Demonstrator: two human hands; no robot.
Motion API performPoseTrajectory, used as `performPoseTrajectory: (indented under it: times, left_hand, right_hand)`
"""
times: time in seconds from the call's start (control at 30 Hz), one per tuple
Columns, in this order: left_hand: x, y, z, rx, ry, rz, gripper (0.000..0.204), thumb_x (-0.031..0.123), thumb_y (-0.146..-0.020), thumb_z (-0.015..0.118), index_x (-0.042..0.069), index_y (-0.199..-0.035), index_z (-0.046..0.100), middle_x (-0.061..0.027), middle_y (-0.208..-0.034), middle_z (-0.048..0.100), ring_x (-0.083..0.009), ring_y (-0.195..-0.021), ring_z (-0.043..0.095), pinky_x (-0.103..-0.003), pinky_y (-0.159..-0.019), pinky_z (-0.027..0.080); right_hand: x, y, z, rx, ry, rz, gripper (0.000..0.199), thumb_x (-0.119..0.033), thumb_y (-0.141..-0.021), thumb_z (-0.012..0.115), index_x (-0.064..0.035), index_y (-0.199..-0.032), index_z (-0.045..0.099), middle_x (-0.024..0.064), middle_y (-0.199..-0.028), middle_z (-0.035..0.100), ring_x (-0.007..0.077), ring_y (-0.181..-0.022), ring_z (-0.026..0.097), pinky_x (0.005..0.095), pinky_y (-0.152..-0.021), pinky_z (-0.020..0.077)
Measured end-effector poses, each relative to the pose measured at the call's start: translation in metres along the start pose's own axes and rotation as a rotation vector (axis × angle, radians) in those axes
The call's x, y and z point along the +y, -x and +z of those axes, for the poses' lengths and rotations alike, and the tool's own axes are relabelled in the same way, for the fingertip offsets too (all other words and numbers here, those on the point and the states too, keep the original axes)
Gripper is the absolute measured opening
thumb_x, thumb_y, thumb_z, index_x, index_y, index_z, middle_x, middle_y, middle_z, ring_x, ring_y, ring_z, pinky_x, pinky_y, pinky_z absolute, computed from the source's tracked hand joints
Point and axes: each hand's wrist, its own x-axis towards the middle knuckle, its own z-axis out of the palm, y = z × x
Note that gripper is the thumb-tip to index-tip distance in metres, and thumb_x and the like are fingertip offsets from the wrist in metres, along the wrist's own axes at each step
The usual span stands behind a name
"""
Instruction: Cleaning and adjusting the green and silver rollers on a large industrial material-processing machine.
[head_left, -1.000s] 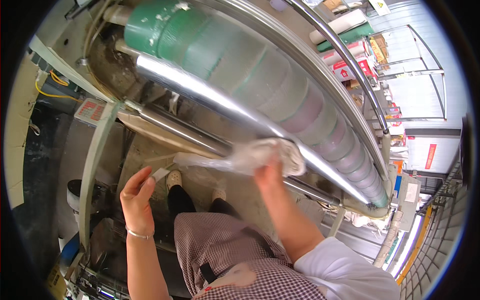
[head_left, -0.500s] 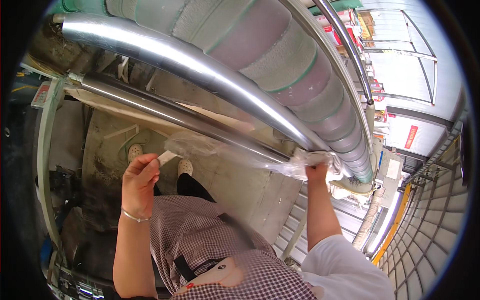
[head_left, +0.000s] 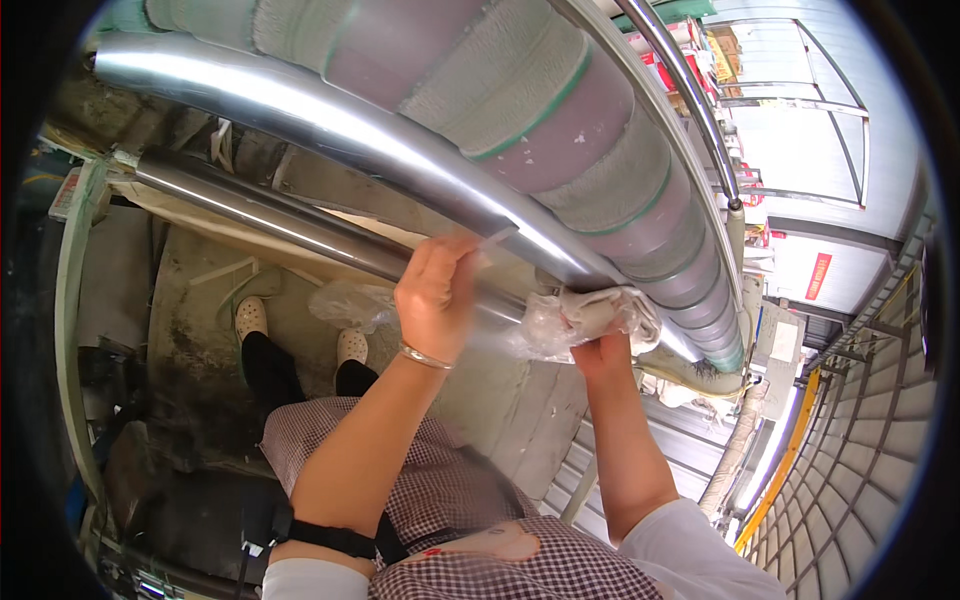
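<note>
We see bright daylight flooding in from the upper right, where the pale wall (head_left: 800, 150) washes out. A hard streak of glare runs along the shiny steel roller (head_left: 330, 125). The lower left sinks into deep shadow. Fisheye bending curves every straight edge, and a black rim rings the frame. Focus stays fairly sharp.

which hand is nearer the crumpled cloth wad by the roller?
Right. The right hand grips the cloth wad from below; the left hand sits apart on the clear plastic film.
</note>
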Motion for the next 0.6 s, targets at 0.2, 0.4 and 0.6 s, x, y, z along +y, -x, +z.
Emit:
performPoseTrajectory:
  times: [0.2, 0.4, 0.6]
  left_hand:
    - [-0.024, 0.007, 0.029, 0.022, -0.344, 0.222, 0.015, -0.004, -0.075, 0.067, 0.006, -0.083, 0.059, -0.0064, -0.081, 0.063, -0.023, -0.073, 0.058, -0.031, -0.068, 0.047]
    - [-0.039, 0.021, 0.041, -0.054, -0.417, 0.332, 0.015, -0.002, -0.076, 0.067, 0.006, -0.082, 0.054, -0.0087, -0.077, 0.059, -0.0269, -0.073, 0.057, -0.035, -0.065, 0.046]
    - [-0.039, 0.017, 0.037, -0.036, -0.494, 0.307, 0.016, -0.005, -0.074, 0.063, 0.005, -0.082, 0.053, -0.0111, -0.08, 0.059, -0.03, -0.071, 0.057, -0.037, -0.063, 0.046]
  right_hand:
    - [-0.018, 0.002, -0.05, 0.14, -0.051, 0.033, 0.04, -0.036, -0.091, 0.054, -0.0133, -0.124, 0.05, 0.0055, -0.121, 0.056, 0.0241, -0.109, 0.055, 0.04, -0.085, 0.0499]
    - [-0.018, 0.001, -0.057, 0.104, -0.079, 0.068, 0.04, -0.034, -0.09, 0.056, -0.0137, -0.124, 0.05, 0.0052, -0.124, 0.054, 0.0242, -0.113, 0.053, 0.042, -0.095, 0.0465]
    - [-0.016, 0.001, -0.061, 0.074, -0.023, 0.036, 0.04, -0.036, -0.091, 0.054, -0.0144, -0.125, 0.05, 0.0036, -0.125, 0.054, 0.0227, -0.115, 0.052, 0.0407, -0.092, 0.0468]
